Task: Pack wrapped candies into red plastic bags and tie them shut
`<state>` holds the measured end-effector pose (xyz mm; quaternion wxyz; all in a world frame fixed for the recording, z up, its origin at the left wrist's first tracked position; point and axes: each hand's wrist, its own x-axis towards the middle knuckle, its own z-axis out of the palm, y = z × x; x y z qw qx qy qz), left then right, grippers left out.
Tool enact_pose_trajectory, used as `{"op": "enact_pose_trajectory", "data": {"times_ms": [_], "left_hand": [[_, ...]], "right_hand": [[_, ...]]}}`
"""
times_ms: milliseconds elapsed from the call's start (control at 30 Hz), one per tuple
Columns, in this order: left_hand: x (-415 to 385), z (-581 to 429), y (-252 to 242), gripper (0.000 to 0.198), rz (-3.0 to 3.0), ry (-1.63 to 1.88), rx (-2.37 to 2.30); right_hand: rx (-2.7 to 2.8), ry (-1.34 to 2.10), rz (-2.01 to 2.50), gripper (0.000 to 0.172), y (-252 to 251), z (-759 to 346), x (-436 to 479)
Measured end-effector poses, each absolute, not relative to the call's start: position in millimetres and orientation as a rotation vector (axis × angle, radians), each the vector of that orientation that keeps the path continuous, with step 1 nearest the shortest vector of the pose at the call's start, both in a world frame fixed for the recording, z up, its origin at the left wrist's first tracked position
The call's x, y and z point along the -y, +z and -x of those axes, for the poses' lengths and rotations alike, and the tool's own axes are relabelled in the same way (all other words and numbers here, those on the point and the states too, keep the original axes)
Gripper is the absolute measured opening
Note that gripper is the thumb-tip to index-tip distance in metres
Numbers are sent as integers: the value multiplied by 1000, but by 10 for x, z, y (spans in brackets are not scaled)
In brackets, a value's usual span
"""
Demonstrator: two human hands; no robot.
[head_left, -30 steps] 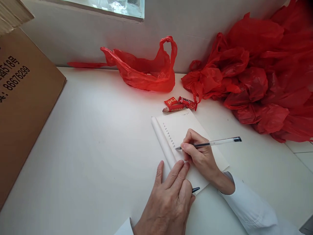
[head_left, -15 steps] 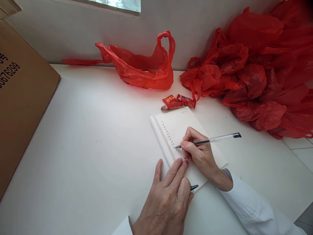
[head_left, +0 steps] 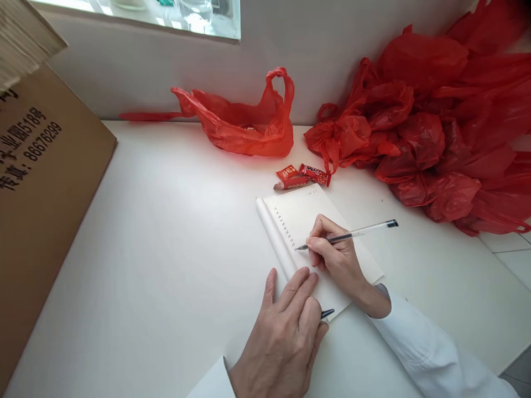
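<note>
Pale grey walling (head_left: 136, 72) runs along the far side of a white tabletop (head_left: 166, 249), with a bright opening (head_left: 145, 14) above it at far left. On the left stands a brown cardboard box (head_left: 50, 193) printed with dark characters and digits. One red plastic bag (head_left: 244, 135) sits slack near the wall, a handle loop upright, and a heap of more red bags (head_left: 431, 138) fills the far right. Small red packets (head_left: 292, 181) lie together just beyond the notepad (head_left: 321, 207), which rests right of centre, set at an angle, its left edge rounded like a roll. A column of handwritten marks runs down the left of its page.

The right hand (head_left: 336, 254) grips a clear pen (head_left: 369, 227) between thumb and fingers, its tip at the page just beside the lowest mark. Nearer, the left hand (head_left: 286, 326) lies palm down, two outstretched fingers on the notepad, its bent index finger and thumb pinching a dark pointed cap (head_left: 328, 313). Both arms wear white sleeves (head_left: 423, 337).
</note>
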<state>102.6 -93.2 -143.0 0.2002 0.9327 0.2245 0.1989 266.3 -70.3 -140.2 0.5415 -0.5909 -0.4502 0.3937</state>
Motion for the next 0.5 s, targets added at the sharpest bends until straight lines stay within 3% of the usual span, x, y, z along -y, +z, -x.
{"op": "enact_pose_trajectory", "data": {"times_ms": [200,500], "left_hand": [[882,-946,-1351,12,-2291,784,-835],[809,-990,-1351,16,-2258,839,-1012]], "right_hand": [[838,1147,1093,15,-1283,-2821,670],[1115,1240,1006,24,-1096,-2760,920]]}}
